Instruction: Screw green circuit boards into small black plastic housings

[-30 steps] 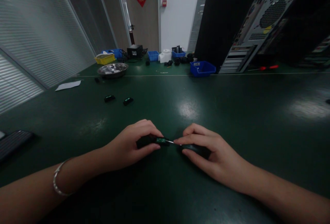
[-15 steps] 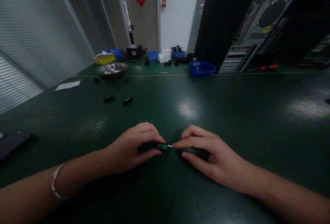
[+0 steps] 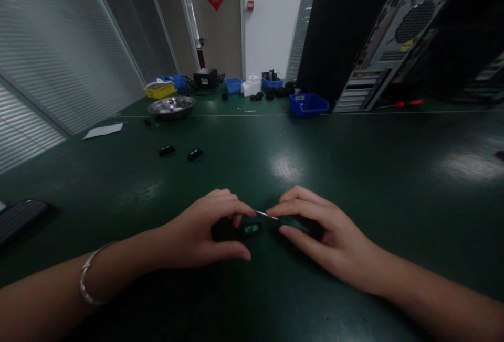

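A small black case with a green circuit board (image 3: pixel 252 230) lies on the table between the spread thumb and fingers of my left hand (image 3: pixel 212 226). That hand is open, its thumb away from the case. Its index fingertip meets the far end of a thin shiny metal piece (image 3: pixel 265 215). My right hand (image 3: pixel 323 226) is closed on the other end of this piece, index finger over it and thumb just below. Whether it is a pin or a tool tip I cannot tell. Two similar black cases, one left (image 3: pixel 167 150) and one right (image 3: pixel 195 154), lie farther back.
A black keyboard (image 3: pixel 25 218) is at the left edge, with a white paper (image 3: pixel 103 131) beyond it. Farther back are a metal bowl (image 3: pixel 171 106), a yellow bin (image 3: pixel 159 89) and a blue bin (image 3: pixel 309 106). A computer tower (image 3: pixel 342 38) stands at the back right.
My left thumb has let go of the black case and moved down, opening the hand. The metal piece has come off the board and now tilts above it, touched by my left index finger.
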{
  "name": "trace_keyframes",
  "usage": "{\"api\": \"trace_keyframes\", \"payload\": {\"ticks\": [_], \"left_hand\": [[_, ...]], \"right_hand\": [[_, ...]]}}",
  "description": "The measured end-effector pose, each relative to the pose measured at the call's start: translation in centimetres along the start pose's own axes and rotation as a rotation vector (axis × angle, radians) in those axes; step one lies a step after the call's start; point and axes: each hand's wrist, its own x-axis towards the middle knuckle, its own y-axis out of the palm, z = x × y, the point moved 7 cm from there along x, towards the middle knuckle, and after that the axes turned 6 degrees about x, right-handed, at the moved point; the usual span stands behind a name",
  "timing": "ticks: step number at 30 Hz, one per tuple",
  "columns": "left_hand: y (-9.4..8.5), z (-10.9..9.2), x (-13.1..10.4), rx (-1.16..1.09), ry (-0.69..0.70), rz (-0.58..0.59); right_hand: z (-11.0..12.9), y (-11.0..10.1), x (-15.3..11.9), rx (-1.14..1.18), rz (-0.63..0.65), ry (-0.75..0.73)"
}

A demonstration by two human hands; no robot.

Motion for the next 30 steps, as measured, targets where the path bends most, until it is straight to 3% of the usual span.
{"api": "trace_keyframes", "payload": {"ticks": [7, 12, 15, 20, 30], "left_hand": [[-0.2, -0.3, 0.0, -0.077, 0.07, 0.007], [0.5, -0.9, -0.2, 0.023, 0.148, 0.107], [0.6, -1.0, -0.2, 0.064, 0.124, 0.128], [0.2, -0.7, 0.0, 0.057, 0.079, 0.057], [-0.6, 1.4, -0.1, 0.084, -0.081, -0.045]], "right_hand": [[-0.2, -0.1, 0.0, -0.024, -0.01, 0.002], [-0.3, -0.1, 0.1, -0.044, -0.026, -0.005], [-0.4, -0.2, 0.1, -0.049, -0.026, -0.001], [-0.4, -0.1, 0.0, -0.048, -0.005, 0.018], [-0.7, 0.2, 0.0, -0.083, 0.023, 0.047]]}}
